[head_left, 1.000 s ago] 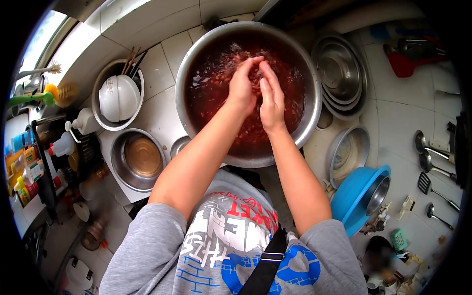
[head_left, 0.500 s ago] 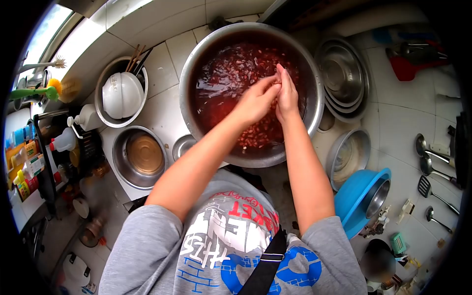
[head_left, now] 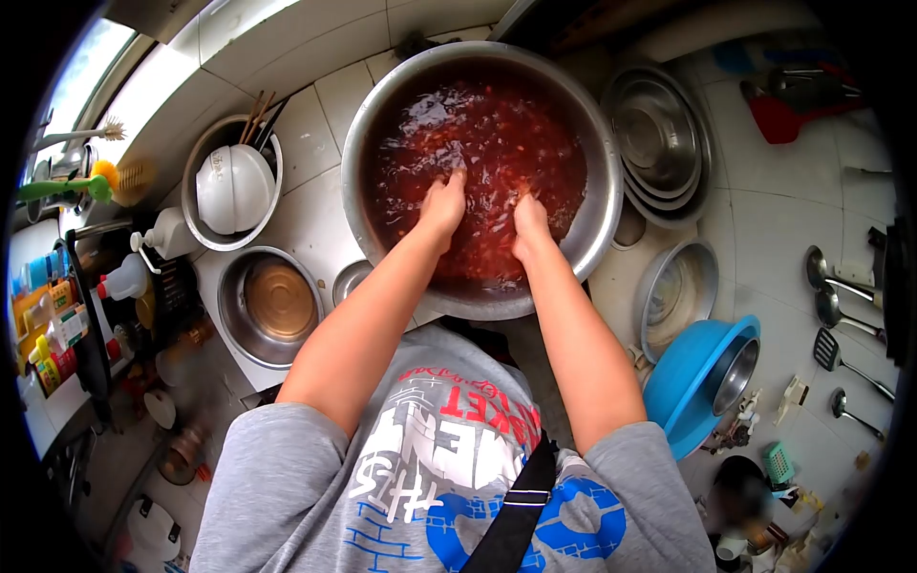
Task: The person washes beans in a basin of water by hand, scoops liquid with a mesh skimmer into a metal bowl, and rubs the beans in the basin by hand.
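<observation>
A large metal basin (head_left: 600,239) holds dark red water (head_left: 401,191) with many small reddish beans or peanuts in it; I cannot tell which. Both hands reach into the basin with a gap between them. My left hand (head_left: 443,202) is dipped at the left of the middle, its fingers running under the rippling surface. To its right, my right hand (head_left: 530,222) is also partly sunk, fingertips hidden by the red water. Whether either hand holds any of the beans or peanuts is not visible.
On the left stand a metal bowl with white bowls (head_left: 237,191) and chopsticks, and another metal bowl (head_left: 277,301). Stacked metal basins (head_left: 659,143) sit at the right, with a shallow metal pan (head_left: 678,296) and a blue basin (head_left: 683,392) nearer. Ladles (head_left: 836,310) hang on the tiled wall.
My hands were together above the water, with beans or peanuts beneath them. They have parted and gone down into the red water, which now ripples around them.
</observation>
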Demonstrator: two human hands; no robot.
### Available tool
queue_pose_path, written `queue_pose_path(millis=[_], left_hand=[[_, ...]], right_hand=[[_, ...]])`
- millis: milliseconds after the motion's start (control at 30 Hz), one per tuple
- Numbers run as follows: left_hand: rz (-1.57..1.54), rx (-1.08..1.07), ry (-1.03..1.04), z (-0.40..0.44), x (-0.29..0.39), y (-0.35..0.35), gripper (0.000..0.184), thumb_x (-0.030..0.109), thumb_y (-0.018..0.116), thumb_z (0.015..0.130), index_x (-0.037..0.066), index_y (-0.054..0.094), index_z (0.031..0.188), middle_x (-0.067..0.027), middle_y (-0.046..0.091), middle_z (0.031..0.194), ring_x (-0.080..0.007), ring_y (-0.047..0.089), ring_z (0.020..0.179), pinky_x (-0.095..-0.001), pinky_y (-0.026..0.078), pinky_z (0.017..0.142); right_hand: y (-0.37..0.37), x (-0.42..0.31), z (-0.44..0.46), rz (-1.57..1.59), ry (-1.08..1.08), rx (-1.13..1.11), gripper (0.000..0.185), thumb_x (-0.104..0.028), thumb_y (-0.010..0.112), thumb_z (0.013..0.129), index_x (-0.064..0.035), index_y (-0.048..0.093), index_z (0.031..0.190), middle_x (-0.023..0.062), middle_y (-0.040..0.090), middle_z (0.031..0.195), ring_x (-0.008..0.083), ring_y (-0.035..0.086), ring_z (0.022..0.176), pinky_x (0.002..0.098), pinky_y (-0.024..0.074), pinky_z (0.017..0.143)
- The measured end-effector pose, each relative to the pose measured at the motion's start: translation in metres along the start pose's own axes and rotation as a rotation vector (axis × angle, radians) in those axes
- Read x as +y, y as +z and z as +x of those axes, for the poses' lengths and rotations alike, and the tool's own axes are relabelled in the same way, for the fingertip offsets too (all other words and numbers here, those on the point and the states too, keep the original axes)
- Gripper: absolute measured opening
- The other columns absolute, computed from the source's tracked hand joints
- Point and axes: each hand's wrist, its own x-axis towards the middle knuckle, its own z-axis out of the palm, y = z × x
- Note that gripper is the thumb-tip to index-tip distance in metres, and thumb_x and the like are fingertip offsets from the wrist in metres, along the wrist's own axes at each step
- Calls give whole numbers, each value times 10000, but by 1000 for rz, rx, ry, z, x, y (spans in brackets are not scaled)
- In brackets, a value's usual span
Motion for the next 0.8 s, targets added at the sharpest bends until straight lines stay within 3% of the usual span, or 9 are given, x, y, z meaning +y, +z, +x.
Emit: queue_pose_path(millis=[67,167,267,333,400,467,633,700,800], left_hand=[[-478,-264,-141,11,-2,8,655,481,459,1005,-37,464,1406,-200,568,1366,-335,562,1245,-443,437,1060],[-922,-444,-193,-8,26,13,517,433,459,1025,11,548,1310,-153,638,1219,-268,631,1094,-402,525,926],[-1021,-437,-56,-13,34,24,373,381,463,1043,74,616,1191,-39,661,1050,-149,637,907,-328,563,736],[-866,-339,328,-30,51,35,350,342,448,1056,82,617,1218,-39,662,1103,-145,632,949,-315,549,793],[-650,-356,443,-60,66,36,432,327,420,1067,75,538,1398,-85,562,1393,-184,525,1247,-310,381,1091],[-363,-358,675,-59,72,39,469,331,416,1067,65,499,1444,-93,514,1455,-195,469,1320,-306,316,1138],[-603,-278,302,-40,84,27,491,420,442,1053,82,596,1375,-97,599,1360,-187,528,1256,-320,377,1091],[-469,-358,354,-55,72,39,511,418,446,1053,73,552,1414,-96,565,1416,-209,494,1318,-318,352,1112],[-289,-494,352,-52,79,25,502,332,514,1032,23,515,1428,-137,548,1432,-224,487,1336,-327,341,1125]], right_hand=[[10,-11,-12,408,213,-203,408,-290,480,1032,8,568,1297,144,615,1302,279,631,1126,416,493,1016],[13,-13,-32,533,-83,-373,364,-271,464,1053,-21,566,1297,127,640,1236,252,620,1147,397,526,962],[20,-14,-57,-62,-783,-375,357,-155,486,1044,25,540,1347,148,594,1358,261,577,1247,351,449,1063],[26,-27,-48,-213,-1131,-242,413,-161,516,1034,31,507,1400,172,547,1422,269,493,1343,365,366,1131],[31,-48,-31,-7,-994,-250,454,-223,491,1049,26,479,1428,166,520,1448,257,487,1341,359,362,1132],[29,-56,-28,259,-625,-279,518,-310,397,1079,19,412,1479,159,462,1494,244,454,1353,351,333,1152],[52,-43,-57,210,-459,-283,523,-420,413,1064,-27,484,1402,103,509,1405,205,478,1287,330,358,1102],[39,-68,-32,280,-168,-213,536,-510,471,1018,-47,589,1262,90,581,1274,182,524,1178,324,402,1032],[26,-54,1,326,-359,-254,511,-407,500,1030,-43,538,1387,113,568,1343,187,531,1224,321,395,1058]])
